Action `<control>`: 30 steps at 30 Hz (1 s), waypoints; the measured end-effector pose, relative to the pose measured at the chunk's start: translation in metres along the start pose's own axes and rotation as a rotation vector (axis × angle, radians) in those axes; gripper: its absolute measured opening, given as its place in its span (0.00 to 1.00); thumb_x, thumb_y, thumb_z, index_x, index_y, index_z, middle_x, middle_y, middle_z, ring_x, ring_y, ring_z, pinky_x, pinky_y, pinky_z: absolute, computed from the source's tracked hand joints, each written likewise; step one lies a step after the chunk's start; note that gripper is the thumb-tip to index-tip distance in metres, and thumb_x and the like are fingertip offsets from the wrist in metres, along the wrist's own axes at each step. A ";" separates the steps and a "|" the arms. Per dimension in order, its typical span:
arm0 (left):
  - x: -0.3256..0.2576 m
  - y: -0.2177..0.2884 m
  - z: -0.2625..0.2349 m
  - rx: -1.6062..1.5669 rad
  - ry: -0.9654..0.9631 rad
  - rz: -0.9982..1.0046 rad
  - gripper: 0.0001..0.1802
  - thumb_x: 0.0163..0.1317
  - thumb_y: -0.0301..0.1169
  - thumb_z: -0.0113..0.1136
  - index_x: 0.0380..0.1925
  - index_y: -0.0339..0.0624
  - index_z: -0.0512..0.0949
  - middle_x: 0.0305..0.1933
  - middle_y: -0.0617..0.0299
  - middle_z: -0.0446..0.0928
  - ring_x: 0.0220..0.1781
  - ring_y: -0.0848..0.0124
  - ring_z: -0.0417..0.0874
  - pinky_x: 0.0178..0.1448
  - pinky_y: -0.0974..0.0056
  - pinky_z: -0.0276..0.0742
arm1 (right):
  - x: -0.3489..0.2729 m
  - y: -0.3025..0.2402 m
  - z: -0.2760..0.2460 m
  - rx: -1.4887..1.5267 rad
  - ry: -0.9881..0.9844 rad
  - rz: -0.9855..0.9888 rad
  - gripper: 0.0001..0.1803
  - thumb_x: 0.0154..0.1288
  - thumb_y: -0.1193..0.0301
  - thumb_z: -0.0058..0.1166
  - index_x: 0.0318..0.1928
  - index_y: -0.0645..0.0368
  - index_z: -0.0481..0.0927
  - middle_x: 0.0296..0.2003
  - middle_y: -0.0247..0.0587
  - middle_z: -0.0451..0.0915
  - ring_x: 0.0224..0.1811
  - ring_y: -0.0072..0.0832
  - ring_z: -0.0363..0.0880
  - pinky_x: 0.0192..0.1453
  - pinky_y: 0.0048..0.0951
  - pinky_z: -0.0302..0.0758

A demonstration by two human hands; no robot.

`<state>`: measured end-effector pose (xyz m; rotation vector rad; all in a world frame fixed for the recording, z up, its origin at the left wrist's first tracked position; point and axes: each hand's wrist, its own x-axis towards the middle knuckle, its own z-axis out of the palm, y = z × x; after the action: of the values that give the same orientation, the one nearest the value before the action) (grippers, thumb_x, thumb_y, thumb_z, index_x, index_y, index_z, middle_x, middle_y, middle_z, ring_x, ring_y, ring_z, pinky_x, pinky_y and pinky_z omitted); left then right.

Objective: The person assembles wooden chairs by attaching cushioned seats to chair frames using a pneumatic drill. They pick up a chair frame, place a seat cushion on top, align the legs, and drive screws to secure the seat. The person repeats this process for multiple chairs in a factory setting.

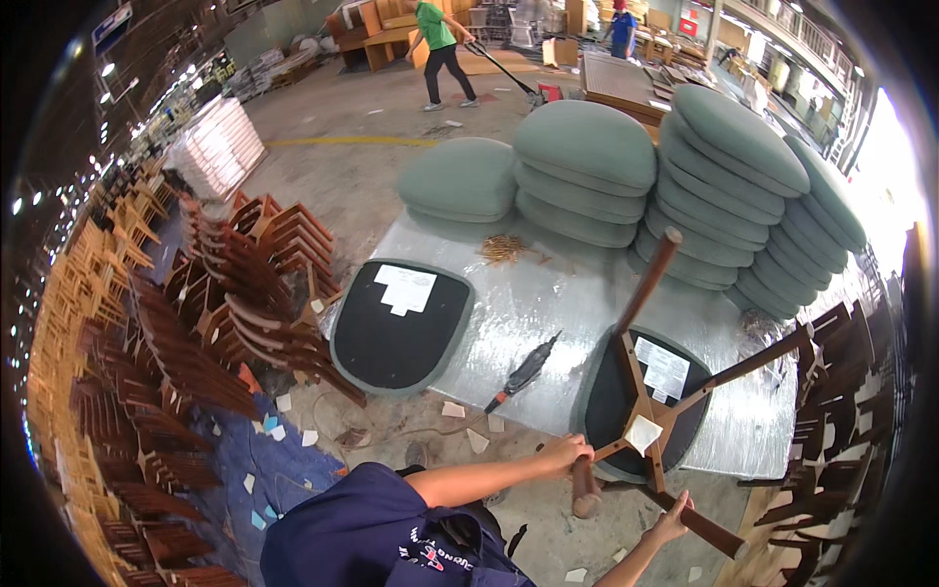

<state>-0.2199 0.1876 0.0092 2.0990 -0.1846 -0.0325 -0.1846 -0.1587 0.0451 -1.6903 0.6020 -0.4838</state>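
A brown wooden leg frame (648, 406) with four splayed legs lies upside down on a green seat cushion (604, 406), whose black underside faces up with a white label. My left hand (565, 455) grips the near leg (585, 494) of the frame. One more leg (712, 533) at the lower right is held by my right hand (673, 523). A second upturned cushion (401, 328) lies to the left on the silver-covered table (548, 293). Between the two cushions rests a black and orange power screwdriver (523, 374).
Stacks of green cushions (724, 186) fill the table's far side. Piles of brown wooden chair frames (225, 313) stand at the left, more (831, 421) at the right. Paper scraps litter the floor (293, 430). Far off, a person in a green shirt (437, 49) pulls a cart.
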 end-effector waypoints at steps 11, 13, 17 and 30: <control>-0.222 -0.120 -0.221 -0.120 0.256 -0.390 0.20 0.63 0.42 0.70 0.49 0.41 0.85 0.45 0.53 0.89 0.47 0.58 0.91 0.52 0.53 0.83 | -0.055 0.117 0.024 0.057 0.130 0.193 0.22 0.69 0.56 0.68 0.54 0.60 0.84 0.41 0.38 0.86 0.40 0.35 0.85 0.39 0.37 0.80; -0.299 -0.167 -0.251 -0.154 0.377 -0.535 0.20 0.63 0.42 0.70 0.49 0.42 0.86 0.45 0.52 0.89 0.47 0.57 0.91 0.52 0.53 0.84 | -0.116 0.123 0.056 0.077 0.090 0.410 0.17 0.72 0.59 0.64 0.47 0.61 0.84 0.30 0.36 0.83 0.27 0.28 0.81 0.28 0.32 0.76; -0.441 -0.253 -0.312 -0.161 0.597 -0.821 0.18 0.64 0.43 0.68 0.44 0.41 0.87 0.40 0.50 0.89 0.46 0.53 0.90 0.51 0.52 0.83 | -0.323 0.113 0.157 -0.135 -0.359 0.583 0.15 0.72 0.60 0.64 0.41 0.60 0.82 0.24 0.34 0.78 0.22 0.24 0.76 0.23 0.30 0.70; -0.756 -0.353 -0.426 -0.784 1.318 -1.283 0.09 0.62 0.19 0.65 0.42 0.30 0.84 0.27 0.50 0.87 0.25 0.65 0.89 0.26 0.62 0.83 | -0.953 -0.204 0.654 -0.330 -1.778 -0.906 0.37 0.69 0.52 0.68 0.72 0.56 0.73 0.62 0.58 0.77 0.65 0.54 0.76 0.68 0.49 0.76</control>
<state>-0.8833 0.8378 -0.1154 0.8232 1.6420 0.4214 -0.4978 0.9696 0.1224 -1.8915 -1.4536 0.6296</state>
